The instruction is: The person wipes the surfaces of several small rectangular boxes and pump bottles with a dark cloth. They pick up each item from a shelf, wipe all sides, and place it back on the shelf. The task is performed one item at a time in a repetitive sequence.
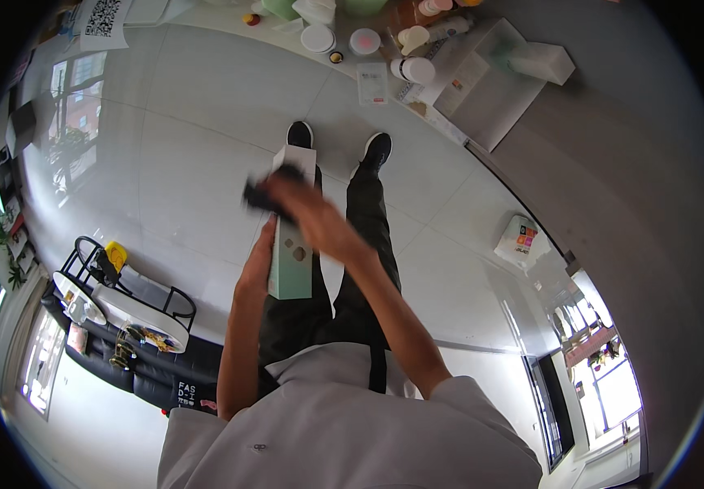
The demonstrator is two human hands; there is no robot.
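In front of my legs, a long carton (291,278) in white and mint green, with small brown spots printed on its face, is held lengthwise. My left hand (261,252) grips its left edge, the thumb lying along the side. Across the upper half of the carton lies my right hand (303,202), blurred by motion. In it is a dark, soft-looking thing (260,194), perhaps a cloth; the blur hides its exact kind. This dark thing overlaps the carton and covers part of its face.
A table edge ahead carries white jars (318,38), a flat packet (372,84) and a large silvery box (486,85). A printed bag (518,239) is at right. Behind on the left are a white low table (144,318) and a black sofa (156,367).
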